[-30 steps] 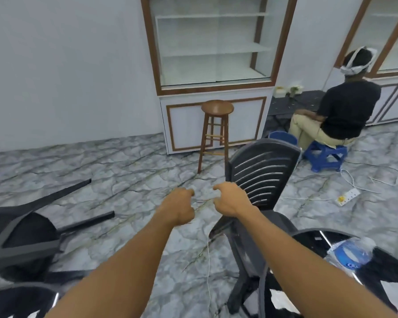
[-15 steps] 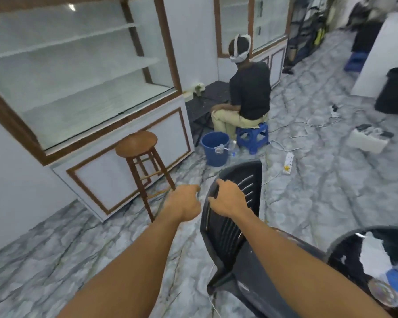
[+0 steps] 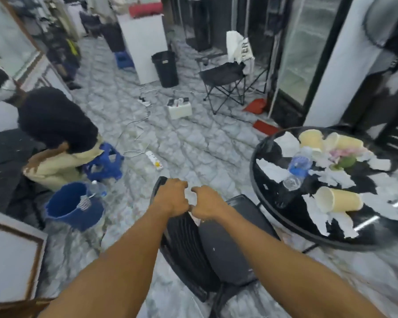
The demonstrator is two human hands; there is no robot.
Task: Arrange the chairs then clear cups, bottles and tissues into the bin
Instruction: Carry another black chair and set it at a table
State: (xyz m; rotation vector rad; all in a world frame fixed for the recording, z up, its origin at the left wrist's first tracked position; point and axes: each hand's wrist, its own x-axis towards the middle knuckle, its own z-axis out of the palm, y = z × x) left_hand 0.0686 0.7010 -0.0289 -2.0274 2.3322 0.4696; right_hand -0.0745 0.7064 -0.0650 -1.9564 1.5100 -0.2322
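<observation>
A dark plastic chair (image 3: 218,253) stands below me, its slatted back toward me. My left hand (image 3: 171,198) and my right hand (image 3: 206,204) both grip the top edge of that backrest, side by side. To the right is a round black glass table (image 3: 274,216). On it lie yellow paper cups (image 3: 338,200), a plastic water bottle (image 3: 296,167) on its side and several crumpled white tissues (image 3: 271,168). A black bin (image 3: 165,68) stands far back on the marble floor.
A person (image 3: 55,134) sits on a blue stool (image 3: 106,164) at left, beside a blue bucket (image 3: 71,207). A power strip (image 3: 155,159) with cables, a white box (image 3: 179,109) and a black folding chair (image 3: 225,81) are on the floor ahead.
My view has swung right, from the cabinet and wooden stool toward the table and bin. Both hands have closed on the chair's backrest, and the chair has turned with me.
</observation>
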